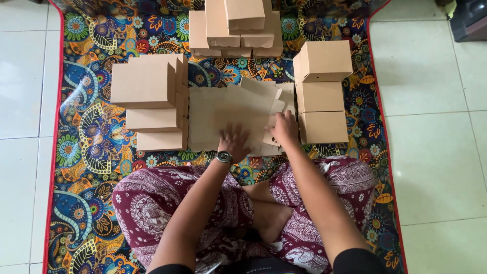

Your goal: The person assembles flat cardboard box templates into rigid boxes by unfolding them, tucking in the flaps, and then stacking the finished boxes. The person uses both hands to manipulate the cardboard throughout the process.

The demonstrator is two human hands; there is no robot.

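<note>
The left hand (234,138), a wristwatch (223,157) on its wrist, lies palm down with fingers spread on a loose pile of flat cardboard blanks (238,114). The right hand (285,129) rests just beside it on the same pile, fingers curled over the edge of one blank; whether it actually pinches the sheet cannot be told. The pile lies on the patterned floor mat (86,152), directly in front of the person's crossed legs in maroon printed trousers (152,208).

Folded cardboard boxes surround the blanks on three sides. A left stack of boxes (149,101) stands touching the pile's left edge, a right stack of boxes (323,96) rises just beside the right hand, and a far stack of boxes (236,25) sits beyond the pile at the top of the mat. The mat, edged in red, is spread on a white tiled floor (431,127). A dark object (469,20) sits in the upper right corner, too cropped to identify.
</note>
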